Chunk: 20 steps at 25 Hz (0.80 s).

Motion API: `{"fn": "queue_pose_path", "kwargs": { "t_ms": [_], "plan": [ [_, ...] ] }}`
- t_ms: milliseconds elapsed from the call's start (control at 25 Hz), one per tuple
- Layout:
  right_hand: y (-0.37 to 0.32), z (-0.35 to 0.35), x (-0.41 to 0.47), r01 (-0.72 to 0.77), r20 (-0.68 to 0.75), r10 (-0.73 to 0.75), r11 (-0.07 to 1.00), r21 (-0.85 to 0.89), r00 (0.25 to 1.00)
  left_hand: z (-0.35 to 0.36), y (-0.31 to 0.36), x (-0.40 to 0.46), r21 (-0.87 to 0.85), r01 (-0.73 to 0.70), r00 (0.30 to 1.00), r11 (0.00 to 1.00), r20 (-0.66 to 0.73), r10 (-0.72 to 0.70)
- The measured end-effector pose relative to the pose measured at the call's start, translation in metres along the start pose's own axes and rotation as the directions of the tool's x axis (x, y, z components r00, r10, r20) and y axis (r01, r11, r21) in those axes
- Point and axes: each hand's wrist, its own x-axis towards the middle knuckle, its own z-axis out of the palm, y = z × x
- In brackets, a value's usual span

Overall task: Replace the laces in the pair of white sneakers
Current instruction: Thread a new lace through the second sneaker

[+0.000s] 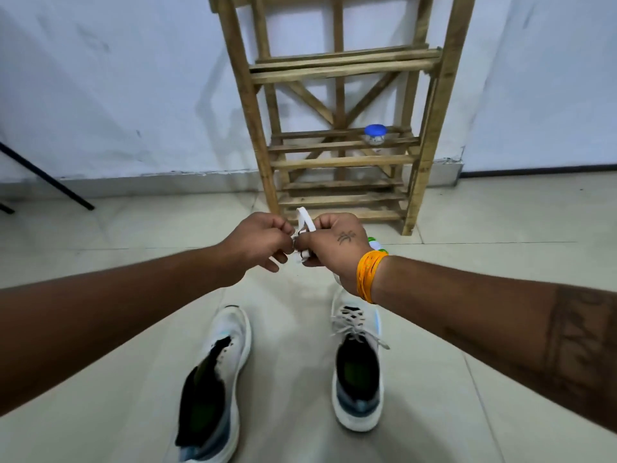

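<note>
White flat lace (304,225), seemingly bundled, pinched between both hands.

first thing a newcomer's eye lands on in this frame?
Probably the two hands meeting mid-frame, the left hand and right hand both pinching a bundled white lace above the floor. Next, the pair of white sneakers below them: the left sneaker has no lace, the right sneaker is still laced. Behind stands a wooden rack against the wall, with a blue-capped jar on one shelf.
</note>
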Motion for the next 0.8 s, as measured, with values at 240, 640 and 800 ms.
{"fn": "queue_pose_path", "kwargs": {
  "t_ms": [240,640,800],
  "plan": [
    [0.048,0.054,-0.003,-0.138,0.012,0.14,0.955,0.261,0.99,-0.027,-0.056,0.011,0.124,0.065,0.998,0.99,0.001,-0.065],
    [0.18,0.078,0.009,-0.382,-0.123,0.399,0.913,0.142,0.909,-0.035,-0.159,0.031,0.361,0.158,0.933,0.919,0.249,-0.258],
    [0.183,0.092,0.005,-0.11,0.046,0.157,0.844,-0.525,0.987,-0.026,-0.176,0.031,0.394,0.117,0.925,0.912,0.291,-0.244]
  ]
}}
